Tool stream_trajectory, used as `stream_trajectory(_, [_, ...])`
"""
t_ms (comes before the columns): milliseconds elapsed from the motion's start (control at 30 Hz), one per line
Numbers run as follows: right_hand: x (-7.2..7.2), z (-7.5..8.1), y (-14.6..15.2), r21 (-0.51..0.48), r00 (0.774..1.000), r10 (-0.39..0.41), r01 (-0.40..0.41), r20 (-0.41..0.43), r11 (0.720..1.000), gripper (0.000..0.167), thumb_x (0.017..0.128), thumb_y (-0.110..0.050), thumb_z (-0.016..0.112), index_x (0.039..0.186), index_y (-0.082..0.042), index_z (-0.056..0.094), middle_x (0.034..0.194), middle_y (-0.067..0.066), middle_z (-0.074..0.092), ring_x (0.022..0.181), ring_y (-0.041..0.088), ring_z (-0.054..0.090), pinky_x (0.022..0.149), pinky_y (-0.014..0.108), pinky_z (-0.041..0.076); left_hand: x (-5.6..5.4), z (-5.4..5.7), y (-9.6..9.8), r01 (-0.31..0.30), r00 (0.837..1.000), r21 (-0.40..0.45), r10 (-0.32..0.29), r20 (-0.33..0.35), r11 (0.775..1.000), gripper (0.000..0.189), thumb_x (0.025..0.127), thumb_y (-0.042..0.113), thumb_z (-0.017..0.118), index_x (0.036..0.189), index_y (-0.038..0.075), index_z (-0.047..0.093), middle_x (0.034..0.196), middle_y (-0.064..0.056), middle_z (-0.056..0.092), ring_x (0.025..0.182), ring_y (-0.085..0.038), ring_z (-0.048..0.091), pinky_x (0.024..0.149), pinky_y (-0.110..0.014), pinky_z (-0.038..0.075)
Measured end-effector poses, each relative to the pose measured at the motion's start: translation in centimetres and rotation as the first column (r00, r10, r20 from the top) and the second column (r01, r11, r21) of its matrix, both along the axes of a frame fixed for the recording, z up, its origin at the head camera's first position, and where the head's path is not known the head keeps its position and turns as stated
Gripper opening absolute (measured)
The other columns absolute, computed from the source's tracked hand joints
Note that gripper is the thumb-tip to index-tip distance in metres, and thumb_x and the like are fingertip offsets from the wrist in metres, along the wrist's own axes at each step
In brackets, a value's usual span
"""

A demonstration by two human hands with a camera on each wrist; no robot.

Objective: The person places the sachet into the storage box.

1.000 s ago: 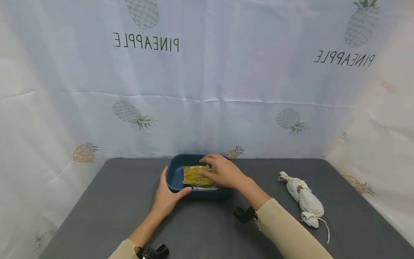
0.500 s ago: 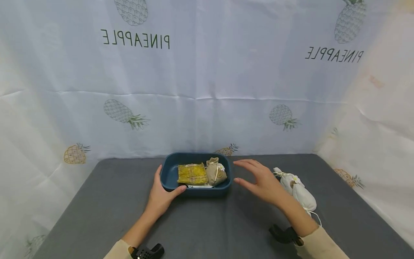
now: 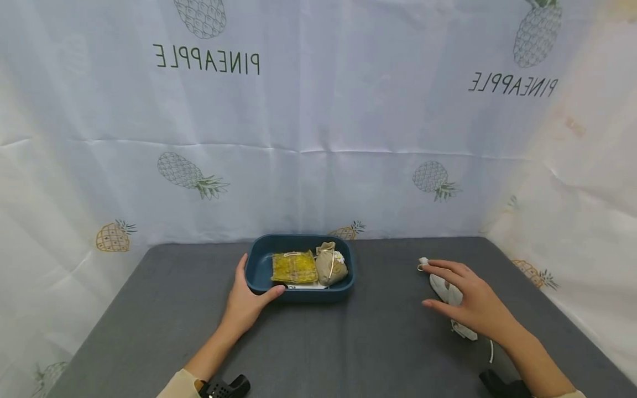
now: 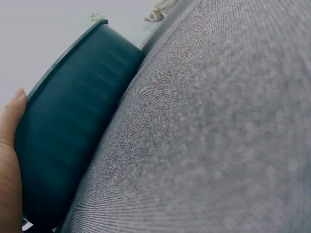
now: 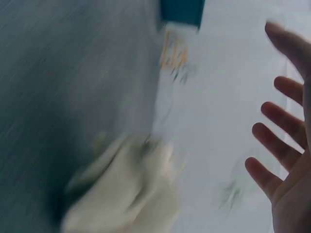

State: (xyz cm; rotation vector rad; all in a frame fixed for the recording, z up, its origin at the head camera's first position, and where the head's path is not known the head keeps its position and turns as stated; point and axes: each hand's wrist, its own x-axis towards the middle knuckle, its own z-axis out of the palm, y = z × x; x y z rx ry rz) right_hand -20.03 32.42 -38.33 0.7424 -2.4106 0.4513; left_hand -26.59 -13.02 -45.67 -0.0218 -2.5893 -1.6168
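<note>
My left hand (image 3: 243, 305) holds the near left corner of a dark blue rectangular bin (image 3: 318, 297), thumb along the front and fingers at the left side. The bin's outer wall (image 4: 80, 107) fills much of the left wrist view. In it lie a yellow patterned sachet (image 3: 293, 267) and a small beige drawstring pouch (image 3: 329, 271) with a white flower. To the right, my right hand (image 3: 478, 303) hovers with spread fingers over white drawstring pouches (image 3: 444, 288), partly hiding them. Nothing sits between its fingers; the right wrist view shows blurred white pouch cloth (image 5: 126, 189) below them.
A dark grey cloth (image 3: 378, 331) covers the table. Behind it hangs a white pineapple-print curtain (image 3: 318, 188), which also closes in both sides. A white printed piece (image 3: 306, 286) shows under the sachet in the bin.
My right hand has left the inside of the bin and moved right, over the white pouches. The beige pouch in the bin came into sight. My left hand stays at the bin.
</note>
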Motion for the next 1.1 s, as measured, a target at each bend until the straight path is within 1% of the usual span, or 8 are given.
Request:
stream_trajectory(100, [0.5,-1.3,2.3,-0.041,0.999,-0.029,0.03,0.019,0.999,0.082,0.057,-0.015,0.097,0.132,-0.012,0.067,0.135,0.012,0.061,0.128,-0.002,0.046,0.096,0.006,0.031,0.1,0.0,0.0,0.003,1.0,-0.007,-0.003,-0.009,1.0,0.119,0.083,0.049,0.08,0.164,0.02,-0.002,0.17,-0.021,0.012,0.152,-0.047,0.024,0.114,-0.072,0.03])
stream_trajectory(300, [0.7,-4.0,5.4,-0.105,0.987,-0.1,0.113,0.123,0.988,0.081,0.061,-0.021,0.097,0.134,-0.014,0.065,0.141,0.01,0.058,0.134,-0.021,0.031,0.093,0.002,0.028,0.2,0.0,-0.1,0.01,1.0,-0.015,-0.011,-0.024,1.0,0.119,0.083,0.049,0.081,0.164,0.021,-0.002,0.17,-0.022,0.011,0.152,-0.048,0.023,0.112,-0.072,0.031])
stream_trajectory(500, [0.4,-5.1,6.5,-0.082,0.976,-0.088,0.107,0.2,0.991,0.089,0.062,-0.029,0.097,0.142,-0.017,0.059,0.148,0.009,0.053,0.137,-0.023,0.026,0.092,0.003,0.028,0.2,0.1,0.0,0.0,1.0,-0.019,0.0,-0.009,1.0,0.12,0.083,0.049,0.081,0.164,0.021,-0.003,0.17,-0.021,0.01,0.153,-0.048,0.021,0.113,-0.071,0.03])
stream_trajectory(633, [0.3,-5.7,6.9,-0.04,0.977,-0.104,0.114,0.185,0.993,0.089,0.061,-0.036,0.097,0.141,-0.02,0.061,0.143,0.009,0.056,0.135,-0.024,0.025,0.093,0.002,0.028,0.1,0.1,0.1,0.0,1.0,-0.022,0.0,0.003,1.0,0.119,0.083,0.049,0.08,0.164,0.021,-0.002,0.17,-0.021,0.01,0.153,-0.048,0.021,0.114,-0.071,0.03])
stream_trajectory(767, [0.5,-6.0,6.8,-0.001,0.975,-0.173,0.175,0.142,0.985,0.084,0.06,-0.042,0.096,0.136,-0.023,0.064,0.136,0.005,0.06,0.129,-0.021,0.034,0.087,0.019,0.046,0.0,0.1,0.0,0.002,1.0,-0.027,-0.002,0.008,1.0,0.119,0.083,0.05,0.08,0.164,0.021,-0.003,0.17,-0.022,0.011,0.152,-0.048,0.023,0.113,-0.071,0.031])
stream_trajectory(833, [0.6,-6.1,6.4,0.002,0.972,-0.204,0.205,0.119,0.979,0.08,0.06,-0.042,0.096,0.132,-0.023,0.067,0.132,0.002,0.062,0.121,-0.014,0.045,0.072,0.026,0.049,0.0,0.1,0.0,0.001,1.0,-0.032,-0.001,0.009,0.999,0.119,0.083,0.05,0.08,0.164,0.02,-0.003,0.169,-0.022,0.011,0.152,-0.048,0.023,0.113,-0.071,0.031])
stream_trajectory(967, [0.7,-6.4,5.1,0.031,0.971,-0.225,0.223,0.082,0.974,0.069,0.063,-0.039,0.095,0.124,-0.02,0.071,0.127,0.002,0.064,0.106,0.012,0.062,0.052,0.023,0.041,0.1,0.1,0.1,-0.001,1.0,-0.04,0.001,0.012,0.999,0.119,0.084,0.05,0.08,0.164,0.02,-0.003,0.169,-0.022,0.012,0.151,-0.049,0.024,0.113,-0.071,0.031])
stream_trajectory(1100, [0.7,-6.8,3.6,0.075,0.974,-0.213,0.208,0.073,0.975,0.061,0.066,-0.041,0.093,0.121,-0.022,0.072,0.126,0.002,0.066,0.103,0.025,0.065,0.053,0.023,0.043,0.1,0.1,0.1,-0.002,1.0,-0.037,0.003,0.013,0.999,0.119,0.084,0.05,0.079,0.164,0.021,-0.003,0.169,-0.023,0.011,0.151,-0.049,0.024,0.113,-0.072,0.031])
